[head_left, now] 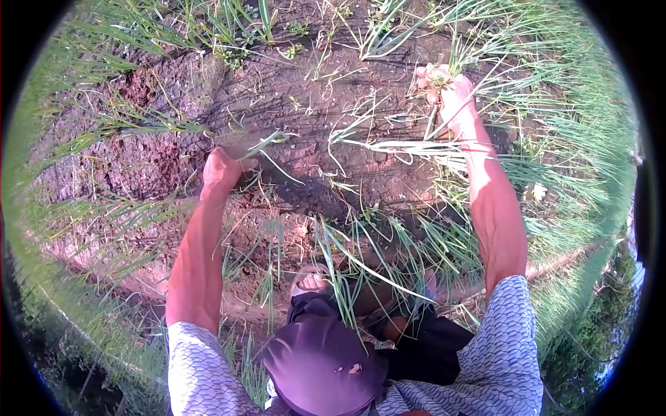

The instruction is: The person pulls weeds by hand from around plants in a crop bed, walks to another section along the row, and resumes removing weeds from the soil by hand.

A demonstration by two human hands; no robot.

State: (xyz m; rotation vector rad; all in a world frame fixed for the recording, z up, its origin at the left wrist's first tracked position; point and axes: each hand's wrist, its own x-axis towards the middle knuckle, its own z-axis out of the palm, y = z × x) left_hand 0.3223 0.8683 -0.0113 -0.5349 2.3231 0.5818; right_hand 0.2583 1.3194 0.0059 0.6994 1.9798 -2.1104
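Dark soil (163,158), right hand (449,89) clutching plants (438,76)

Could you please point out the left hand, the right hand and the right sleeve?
Left hand (221,169), head view: middle of the hand.
Right hand (454,95), head view: middle of the hand.
Right sleeve (509,326), head view: patterned cloth near the cuff.

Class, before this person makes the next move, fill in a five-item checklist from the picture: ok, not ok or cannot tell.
1. Both hands in view: ok, right hand and left hand both show.
2. Right hand has a grip: ok, fingers appear curled around a plant clump.
3. Left hand's grip: cannot tell, its fingertips are blurred.
4. Hands apart: ok, soil shows between them.
5. That soil free of leaves: not ok, green leaves lie across it.
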